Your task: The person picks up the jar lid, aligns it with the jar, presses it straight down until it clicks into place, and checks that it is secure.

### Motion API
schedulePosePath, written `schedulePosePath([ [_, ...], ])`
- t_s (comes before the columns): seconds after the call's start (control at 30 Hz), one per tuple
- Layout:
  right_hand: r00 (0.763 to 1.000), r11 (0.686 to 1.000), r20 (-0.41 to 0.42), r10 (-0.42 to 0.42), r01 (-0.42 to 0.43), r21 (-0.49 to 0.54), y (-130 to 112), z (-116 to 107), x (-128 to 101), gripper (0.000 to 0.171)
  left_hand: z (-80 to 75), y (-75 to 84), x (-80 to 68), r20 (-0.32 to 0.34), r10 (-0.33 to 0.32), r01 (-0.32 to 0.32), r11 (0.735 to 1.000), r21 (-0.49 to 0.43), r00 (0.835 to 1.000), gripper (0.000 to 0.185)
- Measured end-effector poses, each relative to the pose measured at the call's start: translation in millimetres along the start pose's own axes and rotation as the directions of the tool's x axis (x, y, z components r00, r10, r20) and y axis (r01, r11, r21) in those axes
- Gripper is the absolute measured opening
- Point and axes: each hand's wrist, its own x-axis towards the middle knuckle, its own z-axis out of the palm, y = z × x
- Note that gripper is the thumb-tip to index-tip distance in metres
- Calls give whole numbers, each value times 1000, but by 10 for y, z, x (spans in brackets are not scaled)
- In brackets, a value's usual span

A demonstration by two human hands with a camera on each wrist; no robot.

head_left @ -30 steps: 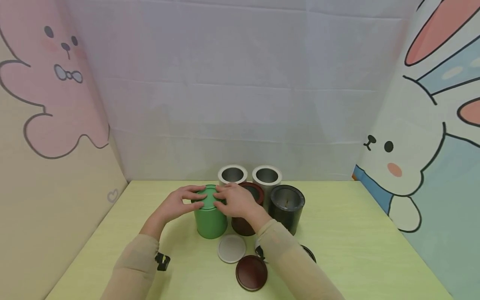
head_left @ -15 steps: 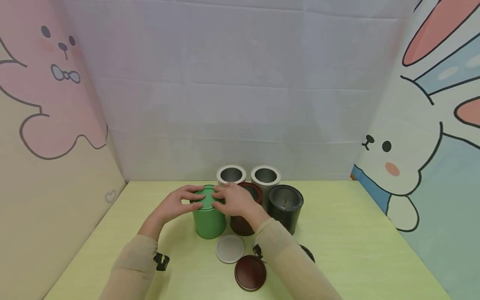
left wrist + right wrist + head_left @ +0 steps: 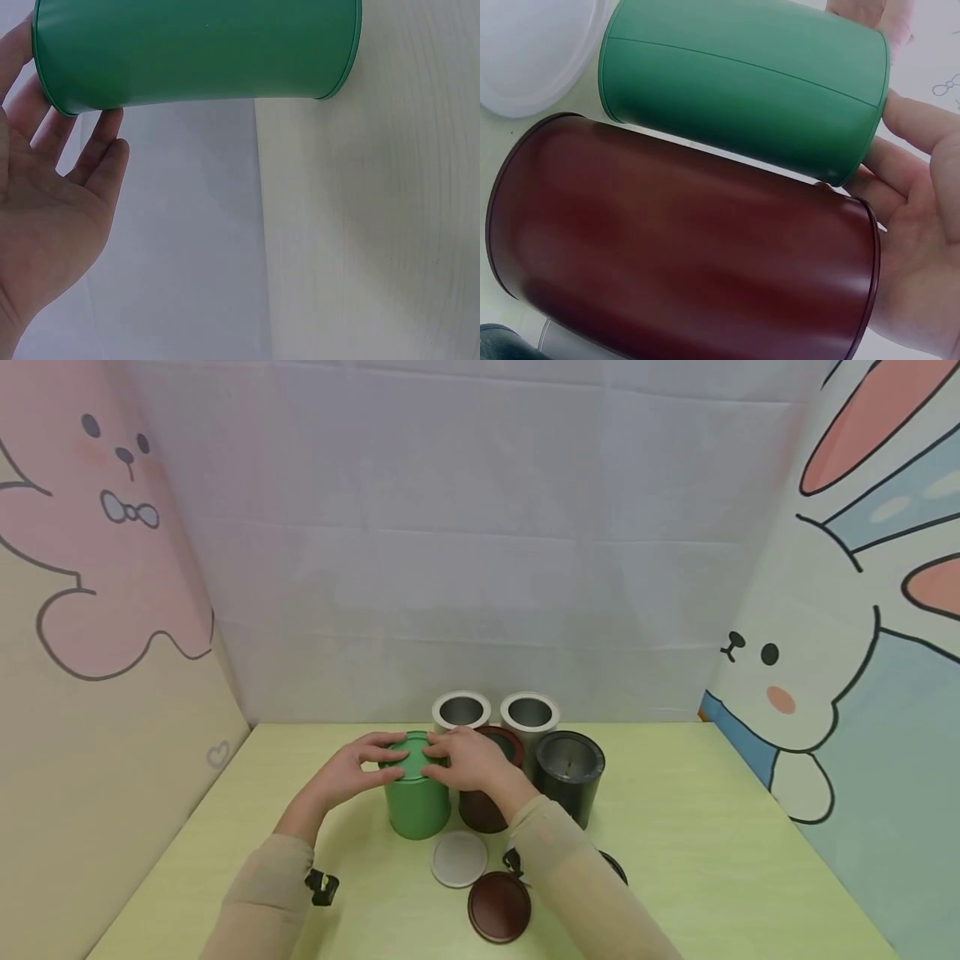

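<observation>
A green lidded can stands upright on the table. My left hand rests its spread fingertips on the left side of the can's top. From the right, my right hand lays its fingers on the same top, its wrist passing over a dark red can. In the left wrist view, the left fingers touch the green can's upper rim and side. The right wrist view has the right thumb and fingers at the green can's top end, beside the dark red can.
Two white open cans stand behind, with a black open can at the right. In front lie a white lid and a dark red lid. My right sleeve partly hides a black lid and another pale lid.
Both hands stay on the green can's top. The whole head view has shifted slightly; the cans and lids keep their places.
</observation>
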Motion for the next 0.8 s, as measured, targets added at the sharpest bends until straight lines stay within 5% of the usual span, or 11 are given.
schedulePosePath([
  [0.5, 1000, 988, -19, -3, 5, 156, 35, -20, 60, 42, -7, 93, 30, 0, -49, 49, 999, 12, 999, 39],
  [0.8, 1000, 987, -7, 13, -12, 160, 5, -40, 64, 42, -10, 129, 33, 2, -70, 70, 997, 37, 998, 41],
])
